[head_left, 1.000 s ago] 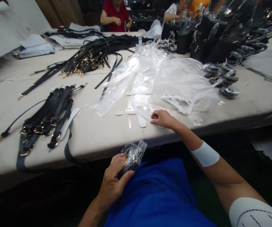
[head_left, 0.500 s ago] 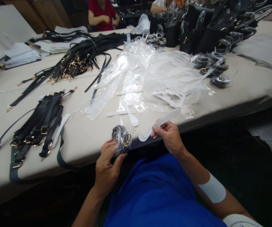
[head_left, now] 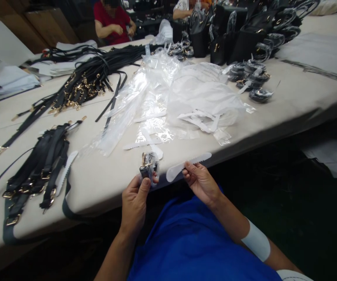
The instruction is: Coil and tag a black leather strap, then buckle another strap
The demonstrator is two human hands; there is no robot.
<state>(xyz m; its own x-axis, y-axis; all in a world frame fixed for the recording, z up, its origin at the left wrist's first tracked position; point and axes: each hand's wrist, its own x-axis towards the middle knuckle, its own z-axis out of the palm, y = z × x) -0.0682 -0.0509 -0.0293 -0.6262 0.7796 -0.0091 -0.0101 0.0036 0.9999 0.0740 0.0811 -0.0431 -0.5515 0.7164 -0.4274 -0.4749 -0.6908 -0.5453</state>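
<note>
My left hand [head_left: 135, 201] is closed round a coiled black strap with gold clips inside a clear plastic bag [head_left: 149, 166], held upright at the table's front edge. My right hand [head_left: 200, 181] pinches a white strip with a saw-toothed edge [head_left: 187, 166], held level just right of the bagged strap. The strip's rounded end nearly touches the bag. More white toothed strips [head_left: 145, 143] lie on the table just beyond my hands.
A bundle of black straps [head_left: 41, 164] lies at the left. Clear plastic bags [head_left: 168, 91] are heaped mid-table, with a long pile of straps [head_left: 89, 78] behind. Bagged coils [head_left: 253, 80] and black handbags [head_left: 235, 35] stand at the right. Other people sit across the table [head_left: 303, 97].
My right hand has picked a white toothed strip off the table and brought it toward me. My left hand has raised the bagged strap up to the table edge beside it.
</note>
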